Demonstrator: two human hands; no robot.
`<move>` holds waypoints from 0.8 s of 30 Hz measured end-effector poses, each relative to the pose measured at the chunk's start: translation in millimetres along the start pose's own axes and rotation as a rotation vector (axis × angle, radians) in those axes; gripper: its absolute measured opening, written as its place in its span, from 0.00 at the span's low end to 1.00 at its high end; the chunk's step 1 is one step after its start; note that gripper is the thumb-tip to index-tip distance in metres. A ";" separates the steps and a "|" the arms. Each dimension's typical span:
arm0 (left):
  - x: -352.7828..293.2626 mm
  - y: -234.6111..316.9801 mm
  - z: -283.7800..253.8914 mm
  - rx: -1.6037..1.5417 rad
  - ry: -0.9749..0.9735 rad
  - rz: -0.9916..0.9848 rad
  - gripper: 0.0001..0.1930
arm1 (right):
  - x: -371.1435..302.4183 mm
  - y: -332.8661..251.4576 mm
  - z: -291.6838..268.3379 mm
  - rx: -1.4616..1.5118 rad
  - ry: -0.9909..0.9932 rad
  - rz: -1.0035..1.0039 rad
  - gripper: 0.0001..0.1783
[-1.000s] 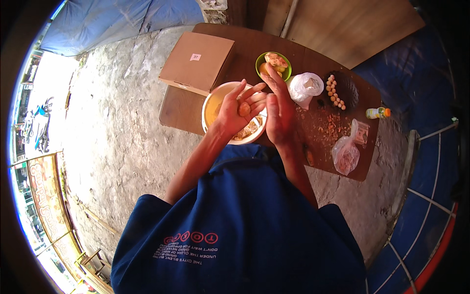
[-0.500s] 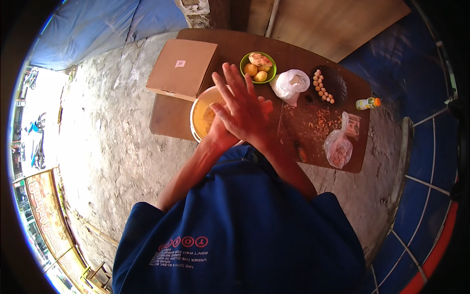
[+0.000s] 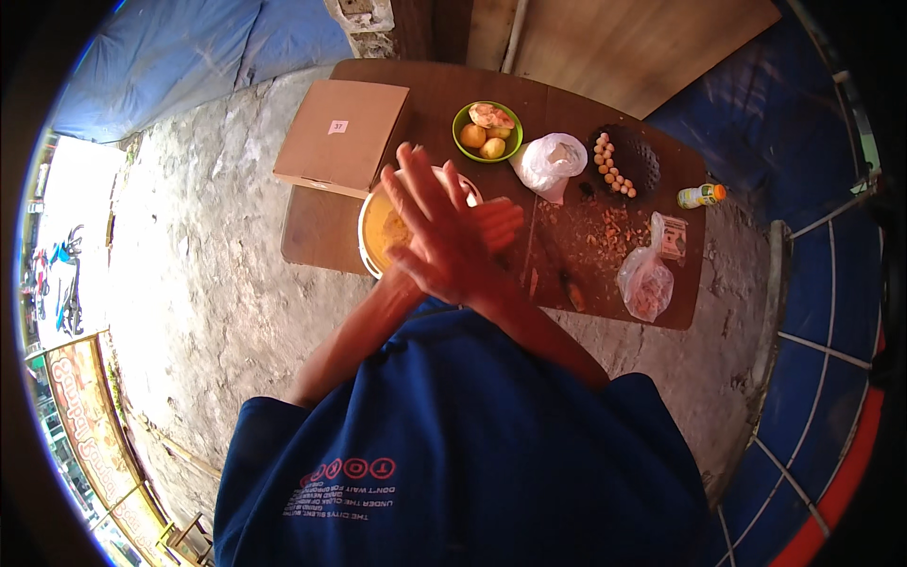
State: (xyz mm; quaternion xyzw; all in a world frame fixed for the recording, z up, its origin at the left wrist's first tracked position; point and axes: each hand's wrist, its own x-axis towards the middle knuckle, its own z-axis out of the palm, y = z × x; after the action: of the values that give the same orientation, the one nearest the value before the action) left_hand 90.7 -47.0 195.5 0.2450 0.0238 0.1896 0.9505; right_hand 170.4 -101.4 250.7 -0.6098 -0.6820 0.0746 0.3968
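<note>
In front of my body my two hands meet palm to palm, crossed at an angle. My right hand (image 3: 436, 227) lies on top, its fingers stretched out toward the upper left. Beneath it my left hand (image 3: 498, 225) reaches to the right with its fingers straight. What lies between the palms, if anything, is hidden. Just beyond and left of them sits a wide white-rimmed basin (image 3: 364, 234) with a yellow-orange mass inside, partly covered by my hands. Farther right, several small pale balls (image 3: 612, 177) form a curved row in a dark round perforated tray (image 3: 646, 168).
On the brown table (image 3: 321, 227) stand a cardboard box (image 3: 335, 132), a green bowl (image 3: 457, 128) of yellowish round produce, a white plastic bag (image 3: 546, 168) and a bottle (image 3: 700, 196) with an orange cap. Reddish scraps (image 3: 614, 231) lie near a clear bag (image 3: 647, 286).
My hands have slid against each other: the left fingers now stick out farther to the right from under the right hand. The whole view has shifted slightly.
</note>
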 end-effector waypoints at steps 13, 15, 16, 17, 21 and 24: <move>-4.3 1.2 -3.0 -0.099 0.093 -0.056 0.33 | 3.1 -1.2 3.8 -0.083 0.048 0.058 0.41; -7.6 -1.5 -4.6 0.151 -0.158 0.169 0.33 | -1.3 -1.3 3.1 -0.032 0.038 -0.137 0.40; -9.2 -4.2 -5.4 0.254 -0.346 0.292 0.33 | -0.2 -1.7 5.5 -0.028 0.009 -0.211 0.40; -11.4 -6.7 -6.5 0.299 -0.227 0.164 0.33 | -1.4 -1.9 5.4 -0.015 -0.014 -0.088 0.40; -13.7 -7.9 -11.1 -0.085 0.115 -0.090 0.29 | 3.2 -0.3 7.3 -0.028 -0.003 0.025 0.40; -14.4 -7.4 -7.9 -0.025 0.003 0.017 0.29 | 2.3 0.5 6.3 0.014 -0.212 -0.032 0.40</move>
State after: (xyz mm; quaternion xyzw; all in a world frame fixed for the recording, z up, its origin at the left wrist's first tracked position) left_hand 78.8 -54.7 184.4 0.2331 0.0210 0.1983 0.9518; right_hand 166.9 -96.8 247.2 -0.5848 -0.7293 0.1368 0.3278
